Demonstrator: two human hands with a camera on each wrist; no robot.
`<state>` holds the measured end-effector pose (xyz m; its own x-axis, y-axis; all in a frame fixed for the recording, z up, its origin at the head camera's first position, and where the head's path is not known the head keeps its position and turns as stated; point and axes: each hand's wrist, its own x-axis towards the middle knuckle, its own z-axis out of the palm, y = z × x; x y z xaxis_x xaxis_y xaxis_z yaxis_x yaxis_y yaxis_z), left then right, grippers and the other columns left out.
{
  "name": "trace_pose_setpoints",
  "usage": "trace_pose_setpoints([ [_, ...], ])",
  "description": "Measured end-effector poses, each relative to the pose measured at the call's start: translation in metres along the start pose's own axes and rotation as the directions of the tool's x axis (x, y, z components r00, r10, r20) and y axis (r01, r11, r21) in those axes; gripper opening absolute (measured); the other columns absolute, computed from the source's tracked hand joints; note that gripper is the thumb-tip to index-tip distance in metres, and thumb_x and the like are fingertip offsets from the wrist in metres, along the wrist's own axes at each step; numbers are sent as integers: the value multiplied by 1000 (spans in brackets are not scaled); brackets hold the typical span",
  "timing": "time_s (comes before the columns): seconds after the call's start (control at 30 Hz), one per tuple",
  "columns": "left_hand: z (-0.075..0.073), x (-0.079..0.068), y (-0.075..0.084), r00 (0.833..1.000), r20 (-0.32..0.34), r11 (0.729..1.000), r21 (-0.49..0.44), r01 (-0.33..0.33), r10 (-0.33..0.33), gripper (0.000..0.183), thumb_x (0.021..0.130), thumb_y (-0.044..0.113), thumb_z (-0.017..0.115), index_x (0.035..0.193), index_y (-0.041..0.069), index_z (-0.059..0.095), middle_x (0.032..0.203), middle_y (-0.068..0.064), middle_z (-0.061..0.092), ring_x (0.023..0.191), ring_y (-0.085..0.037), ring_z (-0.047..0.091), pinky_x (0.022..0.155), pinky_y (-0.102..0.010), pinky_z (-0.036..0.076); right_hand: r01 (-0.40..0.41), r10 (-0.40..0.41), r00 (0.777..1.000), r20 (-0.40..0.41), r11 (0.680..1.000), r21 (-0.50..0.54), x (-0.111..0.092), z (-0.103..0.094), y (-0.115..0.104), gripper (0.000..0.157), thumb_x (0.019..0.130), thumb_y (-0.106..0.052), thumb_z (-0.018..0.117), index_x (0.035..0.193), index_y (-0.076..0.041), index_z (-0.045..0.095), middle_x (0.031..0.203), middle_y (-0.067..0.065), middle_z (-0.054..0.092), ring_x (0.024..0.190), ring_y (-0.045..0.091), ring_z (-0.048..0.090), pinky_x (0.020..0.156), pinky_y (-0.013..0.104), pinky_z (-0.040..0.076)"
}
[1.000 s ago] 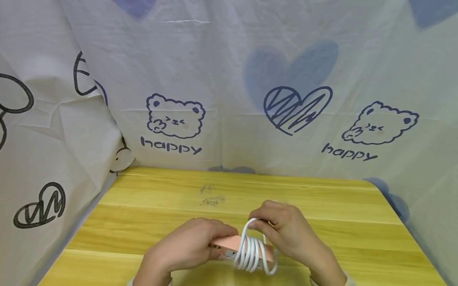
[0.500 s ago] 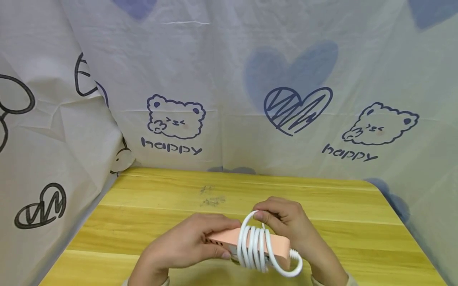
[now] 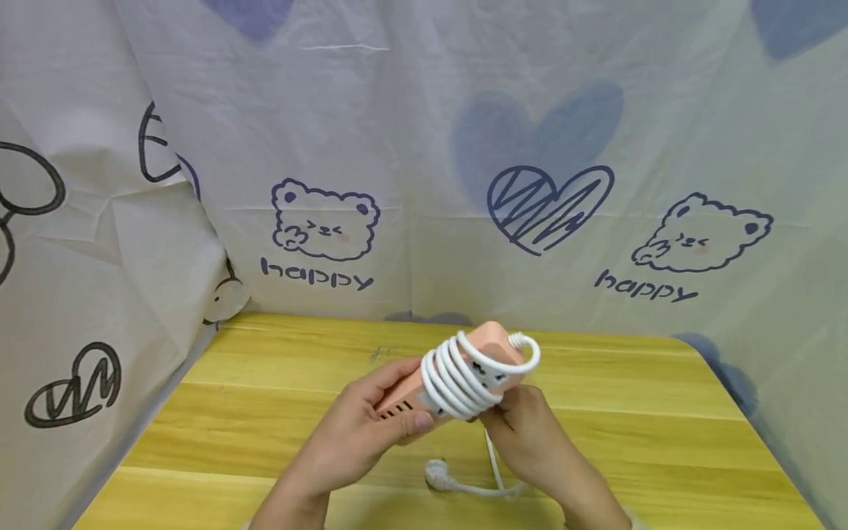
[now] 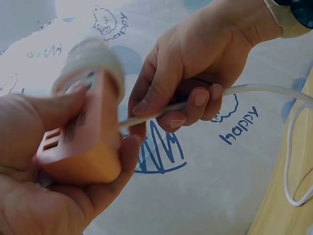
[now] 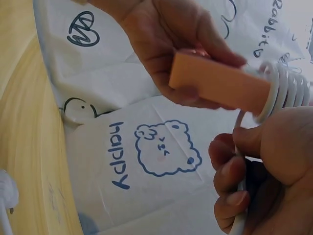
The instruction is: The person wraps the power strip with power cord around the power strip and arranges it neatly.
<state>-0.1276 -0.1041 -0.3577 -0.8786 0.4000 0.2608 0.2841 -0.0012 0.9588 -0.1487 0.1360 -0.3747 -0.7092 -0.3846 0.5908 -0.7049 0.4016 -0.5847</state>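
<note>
A pink power strip [image 3: 405, 388] is held up over the table, tilted with its far end raised to the right. White cord [image 3: 457, 377] is wound round it in several turns. My left hand [image 3: 363, 416] grips the near end, thumb on the socket face beside the USB ports. My right hand [image 3: 530, 427] is just below the strip's right side in the head view. In the right wrist view its fingers curl round the loose cord [image 5: 239, 188] where it leaves the coils. The white plug [image 3: 437, 475] at the cord's end lies low over the table's front part.
A yellow wood-grain table [image 3: 265, 412] spreads under both hands. Behind it and on the left hangs a pale cloth [image 3: 424, 147] printed with bears, hearts and the word happy. Dark scuffs [image 3: 383, 353] mark the tabletop behind the left hand.
The power strip has been raised away from me and tipped, so its socket face shows more. My right hand has moved from above the coils to below them. The plug has come into view.
</note>
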Motion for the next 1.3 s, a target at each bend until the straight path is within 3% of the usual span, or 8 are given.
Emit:
trace_pose_setpoints([
  [0.17, 0, 3, 0, 987, -151, 990, -139, 30, -51, 53, 102, 13, 70, 152, 14, 54, 135, -17, 62, 110, -26, 66, 87, -36, 62, -133, 131, 986, 99, 991, 10, 2, 1, -6, 14, 108, -10, 59, 105, -14, 73, 79, -5, 63, 68, 2, 54, 59, 25, 50],
  [0.33, -6, 5, 1, 954, -296, 979, -205, -17, -46, 50, 105, 7, 63, 153, 8, 49, 136, -16, 61, 115, -25, 66, 91, -38, 62, -470, 461, 882, 100, 875, 115, 5, -4, -13, 18, 108, -28, 62, 102, -14, 70, 72, -2, 56, 58, 7, 44, 52, 24, 36],
  [0.43, -10, 6, 2, 934, -351, 969, -243, -30, -59, 46, 106, 5, 59, 151, 7, 49, 134, -14, 60, 115, -23, 65, 89, -38, 63, -509, 504, 861, 74, 844, 171, 5, -6, -15, 14, 105, -24, 67, 101, -11, 71, 70, -1, 53, 59, 8, 43, 53, 23, 36],
  [0.57, -10, 8, 4, 917, -390, 978, -208, 0, -83, 44, 107, 10, 59, 150, 8, 49, 133, -17, 58, 113, -26, 65, 86, -38, 63, -456, 451, 889, 76, 864, 212, 2, -8, -16, 10, 103, -17, 69, 107, -9, 74, 70, -3, 52, 60, 6, 43, 53, 23, 37],
  [0.87, -5, 10, -4, 860, -504, 979, 123, 161, -78, 50, 104, 27, 69, 150, 17, 53, 126, -16, 68, 95, -24, 72, 79, -30, 62, -322, 330, 943, 47, 863, 389, -2, -14, -18, 8, 101, -2, 63, 103, 4, 68, 70, -6, 54, 60, 3, 45, 52, 24, 42],
  [1.0, -5, 11, -9, 857, -512, 934, 281, 220, -47, 52, 104, 36, 69, 149, 16, 52, 114, -12, 70, 88, -20, 67, 73, -33, 59, -297, 289, 954, 79, 883, 362, -3, -12, -20, 8, 103, -2, 62, 104, 0, 69, 72, -5, 56, 60, 3, 44, 50, 25, 41],
  [1.1, -4, 12, -12, 862, -504, 863, 409, 295, -56, 57, 102, 43, 69, 149, 18, 51, 101, -8, 68, 79, -19, 61, 66, -35, 51, -266, 257, 964, 70, 902, 340, -4, -10, -20, 11, 104, -3, 62, 107, -3, 72, 71, -6, 54, 58, 2, 43, 46, 26, 39],
  [1.3, -2, 15, -14, 877, -461, 789, 486, 376, -134, 57, 99, 35, 75, 148, 19, 52, 97, -5, 65, 78, -19, 58, 64, -34, 48, -222, 217, 975, 52, 931, 290, -4, -8, -18, 14, 103, -3, 62, 109, -6, 75, 70, -7, 53, 58, 0, 43, 46, 25, 40],
])
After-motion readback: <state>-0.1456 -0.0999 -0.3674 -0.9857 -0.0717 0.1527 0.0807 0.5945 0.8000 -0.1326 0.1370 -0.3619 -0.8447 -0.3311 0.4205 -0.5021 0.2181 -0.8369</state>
